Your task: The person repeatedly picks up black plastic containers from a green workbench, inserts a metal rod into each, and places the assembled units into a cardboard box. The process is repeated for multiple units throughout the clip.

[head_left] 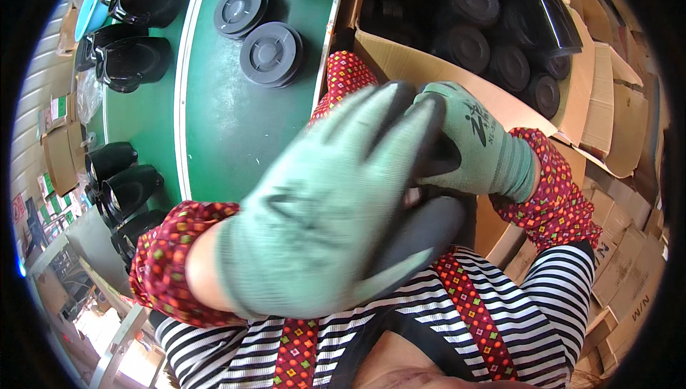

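Observation:
My left hand (321, 203), in a pale green glove with a dark palm, is raised close in front of my chest. Its fingers are stretched and apart, slightly smeared by motion, and I see nothing held in them. Against its fingertips is my right hand (464, 139), gloved alike, with fingers curled inward. My left hand partly covers those fingers, so whatever may be between them cannot be made out. Beyond both hands, two short stacks of dark grey round discs, a nearer one (269, 53) and a farther one (241, 9), lie on the green table (229, 139).
An open cardboard box (429, 71) at the far right holds several black round parts (475, 3). Glossy black housings (132, 60) line the table's left side, near a turquoise basin (93, 0). Flattened cartons (622, 260) stand at the right. A white strip (182, 96) runs along the green surface.

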Available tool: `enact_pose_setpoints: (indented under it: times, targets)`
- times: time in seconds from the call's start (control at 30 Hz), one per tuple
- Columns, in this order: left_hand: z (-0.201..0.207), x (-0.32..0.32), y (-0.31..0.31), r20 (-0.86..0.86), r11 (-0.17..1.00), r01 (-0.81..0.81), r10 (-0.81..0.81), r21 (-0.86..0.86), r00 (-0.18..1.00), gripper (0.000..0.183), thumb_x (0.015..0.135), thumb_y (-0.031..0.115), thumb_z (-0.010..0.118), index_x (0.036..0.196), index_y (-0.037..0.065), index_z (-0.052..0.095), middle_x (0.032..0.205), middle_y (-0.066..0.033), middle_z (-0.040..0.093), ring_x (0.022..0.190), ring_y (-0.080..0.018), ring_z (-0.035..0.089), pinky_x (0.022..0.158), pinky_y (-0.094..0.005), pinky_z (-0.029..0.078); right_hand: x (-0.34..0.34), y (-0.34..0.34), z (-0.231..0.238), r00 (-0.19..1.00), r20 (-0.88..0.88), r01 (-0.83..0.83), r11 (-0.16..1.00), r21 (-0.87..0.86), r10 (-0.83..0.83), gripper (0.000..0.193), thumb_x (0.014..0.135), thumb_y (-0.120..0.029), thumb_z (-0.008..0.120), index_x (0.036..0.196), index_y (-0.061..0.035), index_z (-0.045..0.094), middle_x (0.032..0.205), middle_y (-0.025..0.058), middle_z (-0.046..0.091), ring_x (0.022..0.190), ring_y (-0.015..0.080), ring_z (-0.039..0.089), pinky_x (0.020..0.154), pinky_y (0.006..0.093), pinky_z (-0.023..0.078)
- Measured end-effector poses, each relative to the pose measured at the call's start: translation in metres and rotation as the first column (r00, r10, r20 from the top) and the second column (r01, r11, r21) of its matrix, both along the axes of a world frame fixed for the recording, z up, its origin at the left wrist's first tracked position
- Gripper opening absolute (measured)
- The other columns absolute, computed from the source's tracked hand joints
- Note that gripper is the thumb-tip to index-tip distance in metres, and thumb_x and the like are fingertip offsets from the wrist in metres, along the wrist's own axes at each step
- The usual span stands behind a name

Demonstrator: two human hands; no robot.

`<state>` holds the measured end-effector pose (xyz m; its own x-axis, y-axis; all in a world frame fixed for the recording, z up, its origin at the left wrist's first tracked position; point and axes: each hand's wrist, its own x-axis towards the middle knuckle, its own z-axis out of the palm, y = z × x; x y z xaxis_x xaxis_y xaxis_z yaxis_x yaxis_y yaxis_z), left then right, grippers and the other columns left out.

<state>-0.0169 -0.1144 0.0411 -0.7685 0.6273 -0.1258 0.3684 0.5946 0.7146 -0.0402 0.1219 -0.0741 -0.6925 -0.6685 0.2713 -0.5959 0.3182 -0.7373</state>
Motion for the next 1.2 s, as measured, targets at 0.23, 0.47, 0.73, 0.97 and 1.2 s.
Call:
enact_pose_setpoints:
  times: [0.23,0.47,0.73,0.97,1.2]
  targets:
    - [-0.050,-0.020,-0.002,0.236,0.965,0.161,-0.111,-0.205,0.965,0.077,0.090,0.019,0.073,0.154,-0.007,0.039,0.111,-0.0306,0.070,0.094,-0.0461,0.071,0.083,-0.0481,0.057,0.022,-0.005,0.000,0.983,-0.042,0.184,0.939,0.292,-0.180,0.059,0.073,-0.049,0.084,0.109,-0.0064,0.065,0.098,0.0109,0.064,0.091,0.0323,0.063,0.082,0.0465,0.047]
    - [-0.123,-0.048,-0.020,0.072,0.961,0.222,-0.236,0.165,0.969,0.053,0.086,0.025,0.078,0.134,0.006,0.065,0.107,-0.0193,0.074,0.096,-0.0394,0.073,0.084,-0.0439,0.059,0.037,0.000,0.048,0.973,0.006,0.198,0.851,0.487,-0.230,0.073,0.081,-0.024,0.077,0.148,-0.0037,0.058,0.102,0.0122,0.063,0.092,0.0336,0.063,0.080,0.0476,0.048]
    - [-0.141,-0.052,-0.016,-0.117,0.948,0.239,-0.218,0.212,0.969,0.050,0.085,0.029,0.077,0.128,0.006,0.066,0.110,-0.0170,0.072,0.099,-0.0379,0.071,0.085,-0.0430,0.058,0.036,-0.002,0.066,0.982,-0.008,0.160,0.821,0.549,-0.187,0.057,0.086,-0.028,0.077,0.135,-0.0010,0.065,0.098,0.0148,0.063,0.083,0.0321,0.065,0.071,0.0436,0.051]
    - [-0.066,-0.014,-0.008,-0.397,0.977,0.184,-0.126,0.111,0.909,0.046,0.069,0.021,0.089,0.109,0.004,0.073,0.115,-0.0167,0.069,0.104,-0.0375,0.069,0.088,-0.0475,0.057,0.002,0.029,0.074,0.968,-0.240,0.007,0.943,0.332,0.077,0.042,0.096,-0.031,0.071,0.124,-0.0008,0.070,0.104,0.0146,0.065,0.097,0.0295,0.066,0.079,0.0389,0.053]
    - [-0.059,0.001,-0.005,-0.470,0.984,0.169,-0.172,-0.048,0.866,0.032,0.074,0.016,0.085,0.103,0.008,0.077,0.109,-0.0118,0.073,0.097,-0.0334,0.073,0.081,-0.0418,0.062,-0.064,-0.039,-0.039,0.827,0.323,-0.252,0.817,-0.519,0.461,0.040,0.103,-0.019,0.067,0.138,0.0004,0.063,0.137,0.0147,0.069,0.121,0.0239,0.067,0.107,0.0377,0.051]
